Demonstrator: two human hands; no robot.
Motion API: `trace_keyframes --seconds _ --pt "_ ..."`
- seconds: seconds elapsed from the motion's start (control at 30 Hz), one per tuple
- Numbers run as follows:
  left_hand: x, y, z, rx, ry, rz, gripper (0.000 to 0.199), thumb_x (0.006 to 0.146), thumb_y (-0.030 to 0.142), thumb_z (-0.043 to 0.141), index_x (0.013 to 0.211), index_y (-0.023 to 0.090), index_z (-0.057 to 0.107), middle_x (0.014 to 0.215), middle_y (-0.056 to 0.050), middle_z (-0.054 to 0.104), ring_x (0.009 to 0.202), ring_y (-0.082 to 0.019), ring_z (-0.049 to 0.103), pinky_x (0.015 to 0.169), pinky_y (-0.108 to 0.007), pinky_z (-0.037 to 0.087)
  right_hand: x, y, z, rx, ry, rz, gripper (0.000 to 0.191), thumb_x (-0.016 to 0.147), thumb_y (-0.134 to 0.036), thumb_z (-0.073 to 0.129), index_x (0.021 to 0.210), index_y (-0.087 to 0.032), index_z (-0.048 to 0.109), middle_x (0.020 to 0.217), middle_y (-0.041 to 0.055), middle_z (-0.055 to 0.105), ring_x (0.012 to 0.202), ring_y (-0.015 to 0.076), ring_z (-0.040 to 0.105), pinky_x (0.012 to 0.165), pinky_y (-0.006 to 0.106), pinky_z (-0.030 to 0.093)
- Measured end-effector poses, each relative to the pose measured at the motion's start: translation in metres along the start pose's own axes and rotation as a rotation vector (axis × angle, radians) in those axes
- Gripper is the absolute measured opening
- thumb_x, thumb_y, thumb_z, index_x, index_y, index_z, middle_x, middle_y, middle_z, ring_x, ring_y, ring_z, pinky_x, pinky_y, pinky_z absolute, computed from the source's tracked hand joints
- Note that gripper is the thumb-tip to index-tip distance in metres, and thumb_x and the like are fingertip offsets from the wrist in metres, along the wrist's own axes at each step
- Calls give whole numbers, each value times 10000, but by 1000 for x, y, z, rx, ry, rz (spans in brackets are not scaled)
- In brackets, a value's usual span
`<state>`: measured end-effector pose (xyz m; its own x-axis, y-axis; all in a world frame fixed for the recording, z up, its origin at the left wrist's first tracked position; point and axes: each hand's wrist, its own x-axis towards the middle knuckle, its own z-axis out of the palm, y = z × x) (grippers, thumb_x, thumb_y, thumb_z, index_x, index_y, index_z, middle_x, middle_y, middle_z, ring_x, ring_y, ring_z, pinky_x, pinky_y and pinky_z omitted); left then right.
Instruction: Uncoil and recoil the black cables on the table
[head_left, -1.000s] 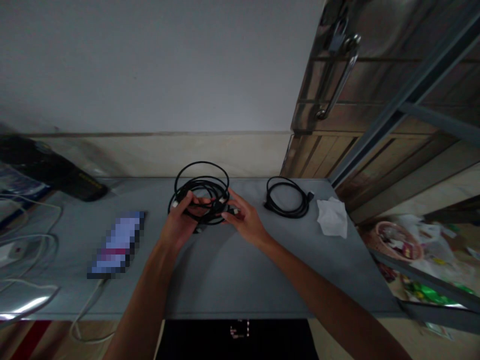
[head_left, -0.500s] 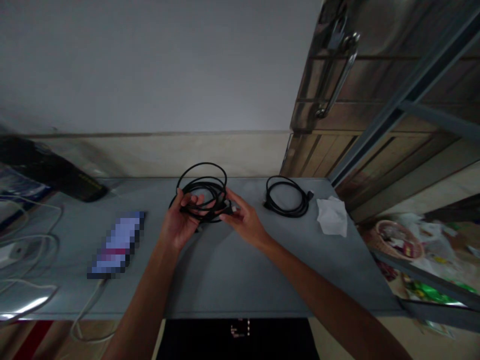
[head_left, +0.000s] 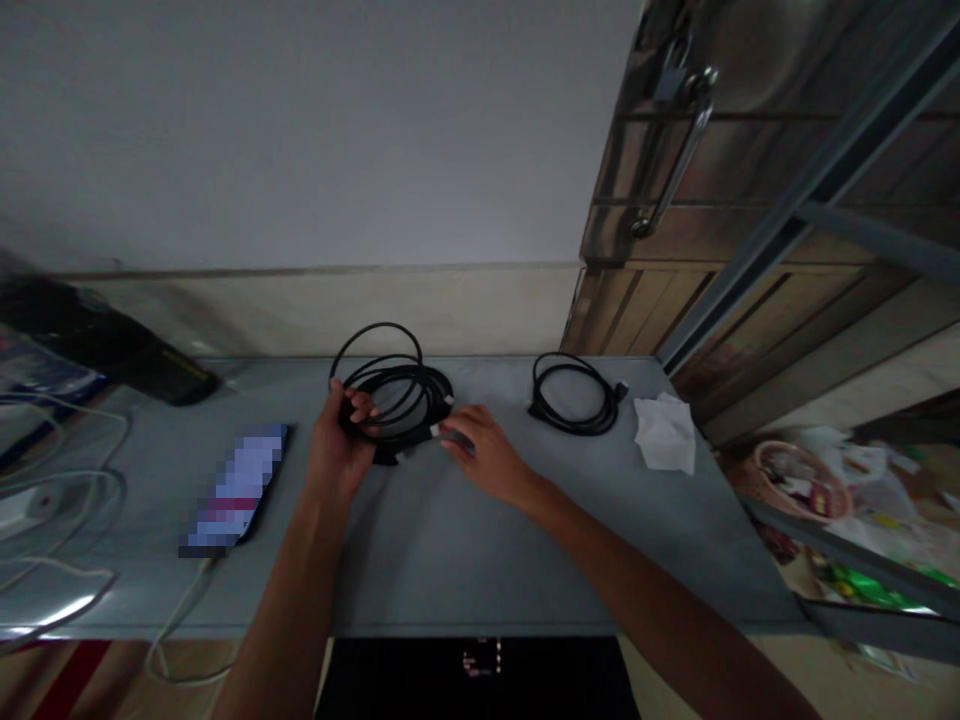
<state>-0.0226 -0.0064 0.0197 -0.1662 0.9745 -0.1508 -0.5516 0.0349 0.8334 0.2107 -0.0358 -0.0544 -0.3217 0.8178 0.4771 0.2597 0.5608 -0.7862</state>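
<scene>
Head view: left hand (head_left: pixel 337 437) holds black cables (head_left: pixel 437 388) at their 8 o'clock; right hand (head_left: pixel 485 452) at 4, narrow near plug (head_left: pixel 435 431), grip unclear. Coiled cable (head_left: pixel 581 430) at 3.

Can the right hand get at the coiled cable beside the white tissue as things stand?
Probably yes: nothing visible stands between the right hand and the coiled cable, just beyond it to the right. It seems to be handling a plug of the cable bundle, so may need to leave that first.
</scene>
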Motion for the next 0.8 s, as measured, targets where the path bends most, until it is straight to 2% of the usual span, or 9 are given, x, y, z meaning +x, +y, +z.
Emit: trace_keyframes --seconds 0.1,0.23,0.33,0.47,0.53,0.6,0.7,0.8 --pt "0 -5 0 73 31 79 250 939 350 868 928 189 678 725 71 548 490 -40 421 441 -139 416 -1 2 2 -97 -42 -9 222 1062 -173 719 1243 -267 809 1195 90 738 1217 292 650 1145 498 523" --pt "1 -15 -1 233 161 220 289 821 377 890 960 182 729 814 25 677 620 -102 605 531 -208 524 -2 1 3 -119 -63 -12 285 1060 -183 745 1330 -261 791 1244 107 733 1232 295 661 1149 489 527" --pt "4 -21 -5 408 206 378 259 867 417 817 962 201 710 861 7 722 716 -153 705 674 -281 620 -1 -2 3 -119 -77 -6 289 1074 -160 722 1348 -240 764 1265 114 762 1246 284 681 1158 480 528" --pt "7 -23 -15 744 294 607 372 949 399 712 1261 198 712 936 -20 791 835 -217 779 872 -390 647 -1 -6 2 -104 -114 18 202 1080 -141 712 1271 -197 746 1227 104 800 1198 259 724 1139 443 541" --pt "11 -24 -23 895 345 693 399 963 370 688 1322 197 704 970 -36 806 945 -249 787 958 -423 628 -1 -7 2 -79 -129 34 168 1088 -157 709 1247 -203 737 1203 86 810 1167 242 748 1119 416 554" --pt "17 -26 -31 981 364 712 400 964 348 677 1335 199 691 1021 -57 814 1031 -273 780 1011 -446 612 -1 -7 3 -28 -133 53 180 1098 -189 706 1276 -211 725 1202 77 821 1152 231 773 1101 399 571" --pt "25 -30 -42 1062 376 659 402 943 300 668 1331 194 666 1182 -114 801 1148 -305 762 1073 -487 600 -3 -4 4 53 -114 60 255 1100 -222 709 1355 -201 701 1256 92 834 1192 241 793 1113 410 585" --pt "30 -34 -47 1224 398 653 382 921 246 663 1299 192 673 1370 -172 736 1382 -373 664 1245 -622 481 -3 0 6 110 -81 66 323 1087 -239 725 1406 -211 680 1317 95 830 1236 241 796 1139 423 593"
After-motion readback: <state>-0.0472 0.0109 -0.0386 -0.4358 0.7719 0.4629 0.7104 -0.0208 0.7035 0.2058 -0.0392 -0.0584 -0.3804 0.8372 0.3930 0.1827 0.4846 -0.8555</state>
